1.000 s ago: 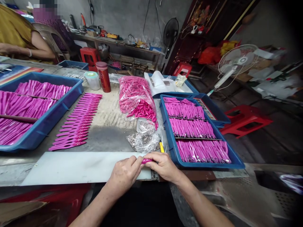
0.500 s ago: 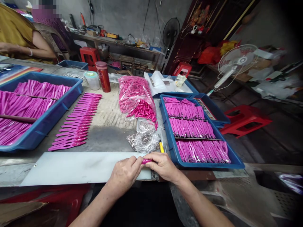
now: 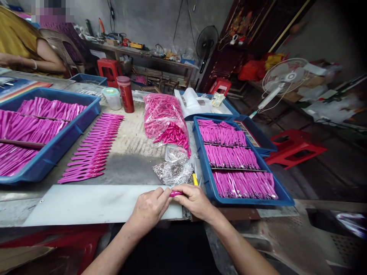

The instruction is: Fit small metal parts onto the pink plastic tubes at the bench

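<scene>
My left hand [image 3: 149, 209] and my right hand [image 3: 194, 199] meet at the near edge of the table, both pinched on one small pink piece [image 3: 176, 193] held between them over a white board [image 3: 86, 204]. Just beyond my hands lies a clear bag of small metal parts [image 3: 173, 171] and a yellow-handled tool [image 3: 195, 178]. A big clear bag of pink pieces [image 3: 166, 120] sits further back. To the right is a blue tray [image 3: 212, 183] with rows of pink strips.
A row of pink strips [image 3: 93, 149] lies on the table at left, beside a second blue tray [image 3: 61, 143] full of them. A red flask [image 3: 125, 94] and a lidded tub [image 3: 112, 97] stand behind. Another person's arm [image 3: 47, 57] is far left. Red stools and fans stand at right.
My hands stay together on the pink piece. The view has shifted slightly; nothing on the table has moved.
</scene>
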Demonstrator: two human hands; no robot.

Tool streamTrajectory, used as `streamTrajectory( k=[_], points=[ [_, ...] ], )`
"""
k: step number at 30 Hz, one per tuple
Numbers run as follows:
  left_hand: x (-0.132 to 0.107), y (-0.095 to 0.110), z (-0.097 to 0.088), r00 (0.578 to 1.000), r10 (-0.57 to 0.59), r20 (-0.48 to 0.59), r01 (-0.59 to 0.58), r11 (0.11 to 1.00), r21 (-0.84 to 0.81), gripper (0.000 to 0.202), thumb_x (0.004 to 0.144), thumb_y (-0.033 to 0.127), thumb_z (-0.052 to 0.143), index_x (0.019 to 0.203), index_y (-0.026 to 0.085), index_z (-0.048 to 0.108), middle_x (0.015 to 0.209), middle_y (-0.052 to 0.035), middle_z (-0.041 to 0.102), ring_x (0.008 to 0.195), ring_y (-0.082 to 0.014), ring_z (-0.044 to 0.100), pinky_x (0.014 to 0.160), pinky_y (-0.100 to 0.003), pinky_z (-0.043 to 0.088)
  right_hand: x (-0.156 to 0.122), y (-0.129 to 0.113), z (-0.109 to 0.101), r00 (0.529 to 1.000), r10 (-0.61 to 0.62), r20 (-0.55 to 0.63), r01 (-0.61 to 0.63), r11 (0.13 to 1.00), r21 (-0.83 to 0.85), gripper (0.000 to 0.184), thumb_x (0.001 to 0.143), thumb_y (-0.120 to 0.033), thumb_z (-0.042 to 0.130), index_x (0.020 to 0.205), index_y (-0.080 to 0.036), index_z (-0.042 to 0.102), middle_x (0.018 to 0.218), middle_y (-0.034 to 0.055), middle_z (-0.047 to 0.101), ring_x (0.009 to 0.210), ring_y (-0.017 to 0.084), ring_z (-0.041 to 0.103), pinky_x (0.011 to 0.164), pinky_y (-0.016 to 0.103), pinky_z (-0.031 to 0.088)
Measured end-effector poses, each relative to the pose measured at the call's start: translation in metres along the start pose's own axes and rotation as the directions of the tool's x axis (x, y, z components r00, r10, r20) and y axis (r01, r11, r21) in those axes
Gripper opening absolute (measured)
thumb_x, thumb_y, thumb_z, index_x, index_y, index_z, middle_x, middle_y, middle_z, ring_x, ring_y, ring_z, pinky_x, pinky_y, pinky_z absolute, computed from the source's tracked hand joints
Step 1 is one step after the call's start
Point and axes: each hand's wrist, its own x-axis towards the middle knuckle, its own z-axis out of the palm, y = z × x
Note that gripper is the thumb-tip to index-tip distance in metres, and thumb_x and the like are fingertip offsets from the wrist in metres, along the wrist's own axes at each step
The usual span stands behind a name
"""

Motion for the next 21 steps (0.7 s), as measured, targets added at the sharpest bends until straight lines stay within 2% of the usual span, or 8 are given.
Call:
streamTrajectory(
  k=[3,6,10,12,16,19,21],
  points=[
    [-0.001,-0.005,0.003,1.000,-0.022,0.001,0.022,1.000,0.008,0.019,0.085,0.021,0.036,0.090,0.017,0.054,0.060,0.0012,0.050,0.049,-0.0099,0.049,0.046,-0.020,0.038,0.002,0.001,-0.001,1.000,-0.006,0.017,0.007,0.997,-0.081,0.019,0.077,-0.020,0.053,0.094,-0.019,0.062,0.083,0.0029,0.064,0.077,0.015,0.057,0.070,0.024,0.044],
    [-0.002,-0.010,0.008,0.999,-0.043,-0.014,0.043,0.998,0.035,0.020,0.086,0.023,0.036,0.089,0.018,0.055,0.060,0.0016,0.050,0.049,-0.0096,0.050,0.046,-0.020,0.037,0.007,0.004,-0.008,0.999,0.020,-0.028,-0.024,0.989,-0.144,0.025,0.076,-0.020,0.053,0.100,-0.016,0.059,0.083,0.0044,0.062,0.074,0.015,0.056,0.068,0.025,0.044],
    [-0.004,-0.018,0.017,0.997,-0.065,-0.032,0.067,0.996,0.067,0.020,0.086,0.025,0.036,0.089,0.019,0.056,0.059,0.0018,0.049,0.049,-0.0090,0.050,0.044,-0.019,0.035,0.020,0.008,-0.024,0.993,0.007,-0.119,-0.040,0.961,-0.274,0.019,0.079,-0.018,0.048,0.092,-0.015,0.061,0.082,0.0055,0.062,0.077,0.015,0.057,0.070,0.025,0.044],
    [-0.005,-0.020,0.022,0.997,-0.071,-0.038,0.073,0.995,0.067,0.021,0.086,0.025,0.036,0.091,0.019,0.056,0.059,0.0019,0.049,0.049,-0.0088,0.049,0.044,-0.019,0.035,0.029,0.011,-0.030,0.993,-0.019,-0.120,-0.027,0.929,-0.370,0.018,0.079,-0.016,0.046,0.088,-0.015,0.062,0.082,0.0054,0.062,0.078,0.015,0.057,0.072,0.025,0.043],
    [-0.007,-0.022,0.027,0.996,-0.082,-0.039,0.084,0.995,0.060,0.021,0.086,0.025,0.037,0.093,0.019,0.056,0.059,0.0018,0.049,0.048,-0.0091,0.049,0.044,-0.020,0.035,0.047,0.016,-0.031,1.000,0.015,-0.016,-0.022,0.809,-0.587,0.018,0.081,-0.015,0.045,0.081,-0.016,0.063,0.077,0.0039,0.062,0.076,0.013,0.057,0.070,0.022,0.042],
    [-0.008,-0.023,0.027,0.996,-0.084,-0.034,0.085,0.996,0.041,0.022,0.086,0.025,0.036,0.093,0.019,0.056,0.060,0.0016,0.050,0.049,-0.0092,0.050,0.045,-0.020,0.036,0.059,0.016,-0.026,0.987,0.136,0.084,-0.022,0.638,-0.770,0.022,0.082,-0.018,0.041,0.078,-0.017,0.063,0.077,0.0042,0.063,0.076,0.014,0.057,0.068,0.022,0.041],
    [-0.008,-0.023,0.027,0.996,-0.084,-0.035,0.085,0.996,0.027,0.023,0.086,0.025,0.035,0.093,0.019,0.056,0.060,0.0014,0.050,0.049,-0.0093,0.051,0.046,-0.020,0.037,0.066,0.016,-0.022,0.972,0.204,0.120,-0.014,0.554,-0.832,0.024,0.082,-0.018,0.040,0.077,-0.017,0.063,0.078,0.0060,0.064,0.076,0.016,0.058,0.066,0.023,0.041]
  ],
)
